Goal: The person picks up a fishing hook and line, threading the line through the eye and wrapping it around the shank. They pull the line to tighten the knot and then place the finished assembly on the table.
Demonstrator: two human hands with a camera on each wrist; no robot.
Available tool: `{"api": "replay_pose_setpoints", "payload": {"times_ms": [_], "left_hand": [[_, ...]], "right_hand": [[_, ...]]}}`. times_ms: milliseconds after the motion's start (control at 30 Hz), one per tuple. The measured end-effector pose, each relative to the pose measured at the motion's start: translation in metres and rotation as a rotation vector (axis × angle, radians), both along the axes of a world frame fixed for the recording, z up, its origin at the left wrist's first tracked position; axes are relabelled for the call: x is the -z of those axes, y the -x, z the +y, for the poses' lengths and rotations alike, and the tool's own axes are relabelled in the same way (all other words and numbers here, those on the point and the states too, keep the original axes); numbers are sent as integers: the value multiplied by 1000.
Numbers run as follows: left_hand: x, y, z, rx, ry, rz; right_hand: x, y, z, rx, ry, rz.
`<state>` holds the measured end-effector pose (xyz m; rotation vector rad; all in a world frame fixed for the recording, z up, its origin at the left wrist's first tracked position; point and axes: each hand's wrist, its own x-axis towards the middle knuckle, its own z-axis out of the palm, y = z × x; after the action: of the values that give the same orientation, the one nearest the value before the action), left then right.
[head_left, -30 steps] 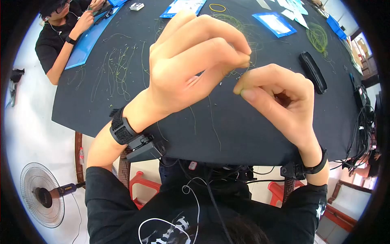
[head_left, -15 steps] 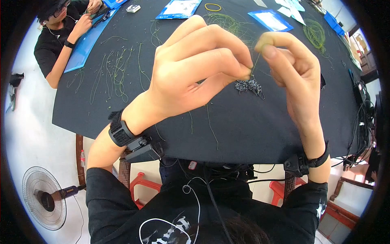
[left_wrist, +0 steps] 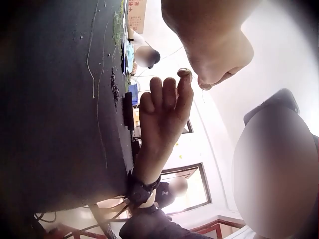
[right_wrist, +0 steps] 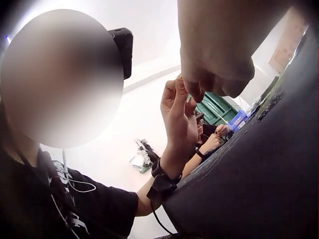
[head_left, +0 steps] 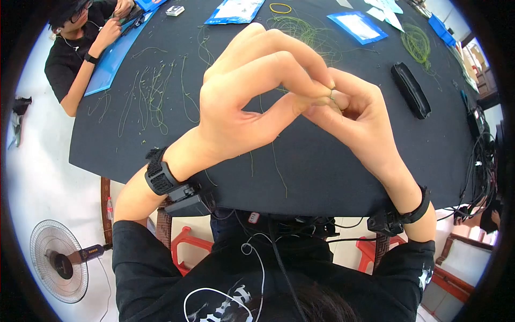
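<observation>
In the head view my left hand (head_left: 230,102) and right hand (head_left: 365,115) meet above the table, their fingertips overlapping. A thin green line (head_left: 333,97) shows at the fingertips. My left hand pinches it between thumb and fingers, and my right thumb and index finger pinch close beside. Whether a small part sits on the line there, I cannot tell. On the table, a dark pile of small wiry metal pieces (left_wrist: 115,89) shows in the left wrist view; my hands hide it in the head view.
Loose cut green lines (head_left: 155,99) lie on the black table (head_left: 322,177) at left. Tangled green line (head_left: 298,32), a coil (head_left: 416,45), blue-white packets (head_left: 358,28) and a black case (head_left: 411,90) lie farther off. Another person (head_left: 80,48) sits at far left.
My right hand rose away from the left with green line stretched between them, then came back down to meet the left fingertips. My left hand stayed nearly in place.
</observation>
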<state>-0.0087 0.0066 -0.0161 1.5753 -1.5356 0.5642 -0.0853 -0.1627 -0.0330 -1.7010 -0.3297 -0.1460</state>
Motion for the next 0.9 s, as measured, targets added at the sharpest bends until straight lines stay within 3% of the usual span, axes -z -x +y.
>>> {"api": "replay_pose_setpoints", "payload": {"times_ms": [233, 300, 333, 400, 500, 600, 733, 900], "left_hand": [[5, 3, 1, -22, -73, 183], [10, 0, -7, 311, 88, 602], [10, -3, -6, 307, 89, 600], [9, -10, -3, 332, 179, 946], [15, -12, -10, 342, 300, 1019], [22, -19, -9, 360, 294, 1057], [20, -20, -8, 257, 342, 1043], [18, -16, -9, 215, 337, 1042]], "right_hand": [[-3, -2, -2, 5, 12, 36], [-3, -3, -1, 20, 44, 49], [1, -4, 0, 31, 16, -8], [5, -4, 2, 41, -13, -68], [11, 3, -7, 66, 99, 0], [5, 11, -9, -220, 140, 228], [12, 10, -11, -103, 170, 94], [9, 5, -17, -53, 14, 150]]}}
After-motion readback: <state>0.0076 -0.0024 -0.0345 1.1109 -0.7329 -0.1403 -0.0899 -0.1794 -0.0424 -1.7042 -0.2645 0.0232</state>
